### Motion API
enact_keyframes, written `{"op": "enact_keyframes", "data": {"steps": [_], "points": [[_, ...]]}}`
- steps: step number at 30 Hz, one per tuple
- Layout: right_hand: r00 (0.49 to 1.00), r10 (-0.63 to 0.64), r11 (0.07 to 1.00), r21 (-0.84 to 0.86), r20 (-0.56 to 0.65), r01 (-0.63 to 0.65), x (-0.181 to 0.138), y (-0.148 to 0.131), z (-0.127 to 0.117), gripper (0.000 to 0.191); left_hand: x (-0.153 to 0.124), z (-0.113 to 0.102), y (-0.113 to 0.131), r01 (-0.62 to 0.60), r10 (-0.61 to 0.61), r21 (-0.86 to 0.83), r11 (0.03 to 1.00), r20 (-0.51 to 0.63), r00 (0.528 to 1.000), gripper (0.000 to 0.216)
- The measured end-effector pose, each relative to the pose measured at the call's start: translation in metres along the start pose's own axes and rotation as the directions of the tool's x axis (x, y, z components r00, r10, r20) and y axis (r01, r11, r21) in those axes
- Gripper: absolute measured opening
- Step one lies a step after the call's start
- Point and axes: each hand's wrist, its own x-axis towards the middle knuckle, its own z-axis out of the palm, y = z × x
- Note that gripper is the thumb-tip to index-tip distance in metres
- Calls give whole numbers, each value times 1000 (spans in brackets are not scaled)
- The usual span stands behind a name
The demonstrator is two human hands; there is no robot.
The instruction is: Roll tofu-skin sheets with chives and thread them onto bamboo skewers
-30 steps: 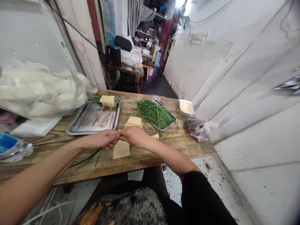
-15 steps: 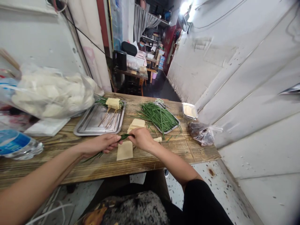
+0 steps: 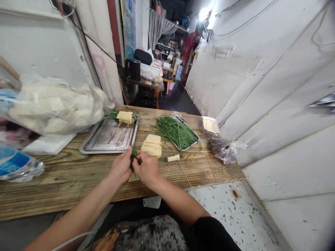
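Between my hands is a small bundle of green chives [image 3: 134, 153], bunched up and partly hidden by the fingers. My left hand [image 3: 121, 165] is closed round it from the left, and my right hand [image 3: 146, 167] pinches it from the right. Beneath them a tofu sheet [image 3: 133, 178] lies mostly covered on the wooden table. A stack of pale tofu sheets [image 3: 152, 144] sits just beyond my right hand. To its right, one rolled tofu sheet with chives [image 3: 172, 158] lies on a thin skewer [image 3: 185, 173].
Loose chives [image 3: 178, 130] heap over a metal tray at the back. Finished skewers [image 3: 125, 117] rest on the left tray [image 3: 90, 148]. Scissors [image 3: 177, 114], a foil box [image 3: 210, 126], bare skewers [image 3: 209, 162], a dark bag [image 3: 223, 150], a bottle [image 3: 18, 164] and a large bag [image 3: 60, 104] stand around.
The chives were stretched lengthwise between my hands; now they are bunched up. Both hands have come together, lower, over the single tofu sheet. The rolled piece on the skewer is now uncovered.
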Motion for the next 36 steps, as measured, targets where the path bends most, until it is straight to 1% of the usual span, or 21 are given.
{"op": "enact_keyframes", "data": {"steps": [3, 5, 8, 12, 14, 15, 17, 19, 21, 22, 23, 26, 28, 32, 33, 34, 36], "points": [[992, -121, 988, -100, -41, 116, -6, 0, 10, 17, 1, 5, 5, -30, 22, -111, 993, -67, 998, 44], [978, -202, 958, -215, -44, 188, -8, -1, 13, 20, -2, 8, 8, -36, 26, -146, 989, -64, 998, 50], [970, -245, 903, -364, 2, 229, -8, -5, 13, 20, -8, 9, 14, -33, 36, -150, 988, 19, 999, 60], [966, -255, 857, -451, 53, 250, -14, -10, 9, 33, -10, 5, 18, -24, 40, -100, 995, 156, 987, 67], [954, -286, 848, -439, 92, 296, -19, -9, 3, 42, -7, 1, 17, -52, 63, -56, 997, 218, 974, 68], [943, -308, 850, -408, 127, 332, -22, -8, -2, 42, -5, -2, 15, -77, 79, -20, 997, 236, 968, 69], [919, -346, 865, -316, 188, 390, -23, -2, -16, 32, 0, -8, 12, -114, 92, 83, 990, 232, 968, 71], [912, -376, 881, -242, 164, 406, -20, 4, -32, 28, 5, -13, 9, -77, 35, 191, 978, 215, 976, 71], [906, -416, 875, -234, 81, 423, -13, 10, -45, 29, 8, -17, 10, 27, -86, 247, 969, 232, 969, 72], [894, -445, 861, -246, 61, 445, -8, 12, -49, 32, 9, -18, 11, 85, -154, 256, 963, 260, 953, 74], [877, -475, 842, -255, 67, 475, -4, 14, -51, 37, 9, -19, 13, 137, -214, 263, 955, 295, 931, 76], [841, -518, 798, -267, 153, 540, 6, 17, -49, 44, 8, -21, 20, 227, -334, 297, 927, 387, 859, 82], [821, -536, 768, -290, 198, 571, 7, 18, -45, 43, 7, -23, 25, 266, -389, 319, 910, 429, 815, 86], [755, -591, 693, -300, 286, 656, 3, 20, -39, 33, 6, -31, 28, 318, -478, 368, 874, 531, 699, 93], [750, -588, 692, -292, 302, 660, 2, 21, -38, 31, 6, -33, 27, 320, -492, 384, 866, 543, 681, 94], [757, -574, 705, -283, 312, 650, 1, 22, -36, 29, 7, -34, 26, 321, -505, 400, 859, 552, 663, 95], [778, -538, 749, -240, 325, 618, 0, 25, -31, 26, 7, -36, 23, 320, -518, 417, 851, 563, 644, 96]]}}
